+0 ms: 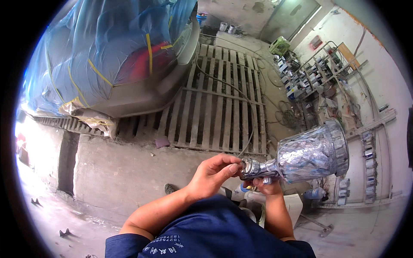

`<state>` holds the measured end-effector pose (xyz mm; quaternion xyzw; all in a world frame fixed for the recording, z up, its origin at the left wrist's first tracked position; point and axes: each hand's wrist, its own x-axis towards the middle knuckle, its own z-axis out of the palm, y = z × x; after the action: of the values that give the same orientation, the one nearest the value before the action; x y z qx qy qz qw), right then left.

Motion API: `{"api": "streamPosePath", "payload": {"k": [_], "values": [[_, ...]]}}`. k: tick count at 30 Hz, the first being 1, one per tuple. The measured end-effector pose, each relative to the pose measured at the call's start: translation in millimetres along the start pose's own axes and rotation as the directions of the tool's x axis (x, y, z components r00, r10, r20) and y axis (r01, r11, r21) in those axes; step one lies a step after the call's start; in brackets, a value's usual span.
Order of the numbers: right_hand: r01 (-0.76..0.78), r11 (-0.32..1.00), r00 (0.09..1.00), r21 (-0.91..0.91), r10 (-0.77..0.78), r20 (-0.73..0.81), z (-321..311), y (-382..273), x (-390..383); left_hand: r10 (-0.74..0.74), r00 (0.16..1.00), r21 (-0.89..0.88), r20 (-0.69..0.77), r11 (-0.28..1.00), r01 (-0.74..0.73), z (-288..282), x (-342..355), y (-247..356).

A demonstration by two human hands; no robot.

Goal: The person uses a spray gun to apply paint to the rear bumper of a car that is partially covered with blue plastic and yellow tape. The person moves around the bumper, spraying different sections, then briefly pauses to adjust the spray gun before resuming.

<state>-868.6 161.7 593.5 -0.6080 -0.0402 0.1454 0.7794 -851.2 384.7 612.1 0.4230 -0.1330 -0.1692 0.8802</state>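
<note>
A paint spray gun [267, 165] with a large paint-spattered cup [303, 154] is held in front of my body, the cup tilted over toward the right. My right hand [269, 187] is closed around the gun from below, its fingers partly hidden by the gun. My left hand [213, 175] pinches the metal nozzle end [249, 167] between thumb and fingers. The cup's wide lid end faces right, and what is inside it cannot be seen.
A car [142, 101] masked with blue plastic film [103, 34] and yellow tape stands at the far left. Slatted floor grating [219, 103] lies ahead, crossed by a hose [241, 88]. Racks of cans [314, 75] line the right wall, near a green stool [279, 45].
</note>
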Motion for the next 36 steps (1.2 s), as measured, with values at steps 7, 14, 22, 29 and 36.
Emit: {"api": "streamPosePath", "payload": {"k": [7, 14, 22, 29, 36], "values": [[0.009, 0.994, 0.999, 0.107, -0.013, 0.038, 1, -5, -3, 0.017, 1.000, -0.056, 0.017, 0.998, -0.016, 11, 0, 7], [0.024, 0.986, 0.998, 0.165, -0.033, 0.047, 13, -10, -4, 0.026, 0.999, -0.048, 0.034, 0.999, -0.024, 10, 1, 13], [0.048, 0.988, 0.998, 0.150, -0.055, 0.042, 20, -9, -8, 0.084, 0.995, 0.108, 0.058, 0.990, -0.090, 7, 5, 19], [0.046, 0.992, 0.998, 0.119, -0.050, 0.031, 20, -13, -10, 0.191, 0.971, 0.438, 0.147, 0.867, -0.237, 2, 5, 23], [0.062, 0.996, 0.997, 0.062, -0.064, 0.034, 15, -7, -12, 0.073, 0.989, 0.293, 0.127, 0.950, -0.108, 10, 0, 28]]}}
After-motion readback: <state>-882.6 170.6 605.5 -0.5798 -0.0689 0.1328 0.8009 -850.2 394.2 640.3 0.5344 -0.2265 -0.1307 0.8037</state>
